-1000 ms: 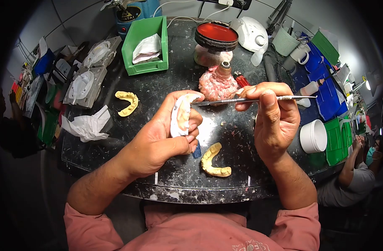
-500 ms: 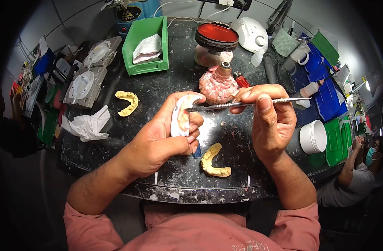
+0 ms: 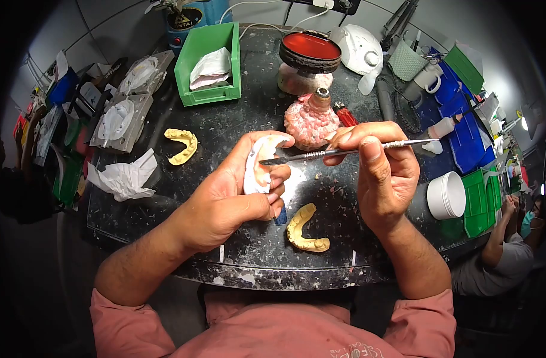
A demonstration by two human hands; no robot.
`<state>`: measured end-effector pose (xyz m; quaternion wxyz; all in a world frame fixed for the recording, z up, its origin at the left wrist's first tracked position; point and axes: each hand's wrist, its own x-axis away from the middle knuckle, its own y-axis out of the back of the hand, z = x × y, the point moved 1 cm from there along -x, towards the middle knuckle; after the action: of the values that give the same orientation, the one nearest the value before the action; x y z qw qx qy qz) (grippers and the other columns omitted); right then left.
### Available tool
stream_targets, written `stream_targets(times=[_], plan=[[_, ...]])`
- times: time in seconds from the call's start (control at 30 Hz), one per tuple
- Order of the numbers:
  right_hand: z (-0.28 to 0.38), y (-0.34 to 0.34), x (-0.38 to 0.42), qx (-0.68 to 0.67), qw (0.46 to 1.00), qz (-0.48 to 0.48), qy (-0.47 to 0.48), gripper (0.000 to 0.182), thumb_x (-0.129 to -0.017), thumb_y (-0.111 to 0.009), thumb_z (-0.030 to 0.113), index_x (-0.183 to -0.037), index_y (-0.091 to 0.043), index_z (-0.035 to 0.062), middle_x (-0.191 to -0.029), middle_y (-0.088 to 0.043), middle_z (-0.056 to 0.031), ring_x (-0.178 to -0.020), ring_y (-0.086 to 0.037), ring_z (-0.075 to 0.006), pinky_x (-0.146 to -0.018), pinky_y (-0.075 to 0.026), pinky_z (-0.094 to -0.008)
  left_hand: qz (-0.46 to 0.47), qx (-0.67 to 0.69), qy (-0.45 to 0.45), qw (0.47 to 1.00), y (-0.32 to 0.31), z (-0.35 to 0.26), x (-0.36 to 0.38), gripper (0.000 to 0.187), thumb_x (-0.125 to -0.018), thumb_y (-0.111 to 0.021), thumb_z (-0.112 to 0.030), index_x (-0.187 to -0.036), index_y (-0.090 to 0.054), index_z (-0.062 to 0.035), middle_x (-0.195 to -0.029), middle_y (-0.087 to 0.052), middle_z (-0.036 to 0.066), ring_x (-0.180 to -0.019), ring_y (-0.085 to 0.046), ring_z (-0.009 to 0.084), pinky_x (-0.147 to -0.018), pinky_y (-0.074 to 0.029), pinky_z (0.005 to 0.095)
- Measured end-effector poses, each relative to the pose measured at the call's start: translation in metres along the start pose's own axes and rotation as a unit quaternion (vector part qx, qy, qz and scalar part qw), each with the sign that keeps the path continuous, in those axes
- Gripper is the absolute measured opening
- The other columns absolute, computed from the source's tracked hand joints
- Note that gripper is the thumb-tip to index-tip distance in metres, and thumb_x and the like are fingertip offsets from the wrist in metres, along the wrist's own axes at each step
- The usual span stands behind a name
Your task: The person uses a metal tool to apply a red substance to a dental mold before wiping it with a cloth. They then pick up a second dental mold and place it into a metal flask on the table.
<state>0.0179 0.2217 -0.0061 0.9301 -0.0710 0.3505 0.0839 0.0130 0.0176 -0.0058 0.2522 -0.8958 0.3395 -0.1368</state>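
My left hand (image 3: 225, 203) is closed round a white and pinkish arch-shaped dental piece (image 3: 256, 172), its inner side turned to the right. A thin metal carving tool (image 3: 314, 155) is pinched between the thumb and fingers of my right hand (image 3: 383, 173). The tool's flat dark tip lies against the inner face of the piece. Below the hands a yellow dental model (image 3: 303, 231) rests on the black bench, and a second yellow model (image 3: 182, 147) is to the left. Behind my hands stands a burner (image 3: 311, 119) crusted with pink wax.
A red wax dish (image 3: 310, 51) stands behind the burner. Left are a green bin (image 3: 208, 71), crumpled tissue (image 3: 125, 177) and a grey flask with plaster (image 3: 119, 122). Right are a white tub (image 3: 446, 196) and green trays (image 3: 479, 206). Another person (image 3: 500, 262) is at the far right.
My right hand has shifted slightly left, bringing the tool's tip further over the inner side of the dental piece. My left hand is nearly unmoved.
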Motion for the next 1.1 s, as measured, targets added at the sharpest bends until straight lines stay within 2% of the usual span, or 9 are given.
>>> stream_targets(times=[0.17, 0.23, 0.43, 0.57, 0.7, 0.77, 0.83, 0.9, 1.1], plan=[[0.001, -0.001, 0.0, -0.003, 1.0, 0.003, -0.003, 0.016, -0.098, -0.049, 0.008, -0.103, -0.054, -0.0056, -0.097, -0.061, -0.0133, -0.084, -0.064, -0.0189, -0.077, -0.057, -0.0328, 0.003, -0.006, -0.004, 1.0, 0.0, 0.0, 0.0, 0.082, -0.062, -0.047, 0.012, -0.139, -0.029, -0.0059, -0.089, -0.037, 0.001, -0.078, -0.04, 0.0106, -0.075, -0.041, 0.0295], [0.001, -0.001, 0.001, -0.014, 1.0, 0.017, -0.011, 0.016, -0.098, -0.049, 0.008, -0.103, -0.054, -0.0056, -0.097, -0.061, -0.0132, -0.085, -0.064, -0.0188, -0.077, -0.056, -0.0324, -0.033, -0.024, 0.005, 0.999, -0.002, 0.0, 0.0, 0.081, -0.062, -0.046, 0.013, -0.139, -0.029, -0.0063, -0.09, -0.037, 0.001, -0.077, -0.039, 0.0103, -0.075, -0.041, 0.0291], [0.001, -0.001, 0.001, -0.016, 0.999, 0.006, -0.029, 0.015, -0.098, -0.049, 0.009, -0.102, -0.055, -0.0045, -0.095, -0.061, -0.013, -0.083, -0.064, -0.0185, -0.077, -0.054, -0.0317, -0.018, -0.068, -0.022, 0.997, -0.001, -0.001, -0.001, 0.081, -0.062, -0.047, 0.012, -0.139, -0.03, -0.0061, -0.09, -0.038, 0.001, -0.078, -0.039, 0.0096, -0.075, -0.041, 0.0283], [-0.002, 0.012, -0.008, -0.04, 0.996, -0.068, -0.032, 0.02, -0.099, -0.047, 0.015, -0.097, -0.055, -0.0024, -0.093, -0.06, -0.0129, -0.078, -0.062, -0.0169, -0.074, -0.051, -0.0288, -0.026, -0.054, -0.009, 0.998, 0.005, -0.001, -0.005, 0.077, -0.064, -0.047, 0.011, -0.138, -0.033, -0.006, -0.09, -0.04, 0.001, -0.078, -0.04, 0.009, -0.074, -0.041, 0.0269], [-0.012, 0.039, -0.014, -0.083, 0.983, -0.155, -0.045, 0.018, -0.098, -0.047, 0.016, -0.099, -0.056, 0.0005, -0.093, -0.061, -0.0094, -0.077, -0.061, -0.0152, -0.075, -0.051, -0.0304, -0.021, -0.109, -0.087, 0.99, 0.01, 0.005, -0.011, 0.072, -0.067, -0.045, 0.01, -0.137, -0.035, -0.0069, -0.092, -0.04, 0.001, -0.078, -0.039, 0.0076, -0.073, -0.04, 0.0232], [-0.017, 0.049, -0.017, -0.092, 0.975, -0.197, -0.048, 0.018, -0.098, -0.048, 0.016, -0.099, -0.057, 0.0013, -0.092, -0.061, -0.0087, -0.078, -0.061, -0.0149, -0.076, -0.051, -0.0314, -0.074, -0.284, -0.19, 0.937, 0.012, 0.006, -0.012, 0.068, -0.07, -0.043, 0.011, -0.135, -0.037, -0.008, -0.094, -0.039, 0.001, -0.079, -0.038, 0.0071, -0.072, -0.039, 0.0221], [-0.021, 0.056, -0.019, -0.094, 0.973, -0.203, -0.048, 0.018, -0.098, -0.049, 0.018, -0.098, -0.058, 0.0019, -0.09, -0.061, -0.0079, -0.077, -0.059, -0.0144, -0.077, -0.051, -0.0322, -0.074, -0.3, -0.193, 0.932, 0.014, 0.006, -0.012, 0.065, -0.072, -0.04, 0.011, -0.133, -0.037, -0.0092, -0.096, -0.039, 0.001, -0.081, -0.037, 0.0064, -0.071, -0.037, 0.0213], [-0.026, 0.062, -0.02, -0.071, 0.958, -0.265, -0.086, 0.02, -0.097, -0.05, 0.019, -0.097, -0.059, 0.002, -0.087, -0.061, -0.0068, -0.076, -0.058, -0.014, -0.078, -0.051, -0.0324, -0.076, -0.328, -0.192, 0.922, 0.016, 0.006, -0.013, 0.065, -0.072, -0.039, 0.012, -0.134, -0.037, -0.01, -0.098, -0.039, 0.001, -0.082, -0.036, 0.0058, -0.071, -0.037, 0.0209], [-0.032, 0.067, -0.018, -0.065, 0.952, -0.277, -0.114, 0.02, -0.097, -0.051, 0.022, -0.096, -0.058, 0.0033, -0.089, -0.059, -0.0056, -0.078, -0.058, -0.0126, -0.078, -0.051, -0.0321, -0.082, -0.357, -0.216, 0.905, 0.018, 0.007, -0.014, 0.065, -0.072, -0.039, 0.013, -0.132, -0.037, -0.0115, -0.103, -0.039, -0.001, -0.081, -0.036, 0.0052, -0.072, -0.037, 0.0206]])
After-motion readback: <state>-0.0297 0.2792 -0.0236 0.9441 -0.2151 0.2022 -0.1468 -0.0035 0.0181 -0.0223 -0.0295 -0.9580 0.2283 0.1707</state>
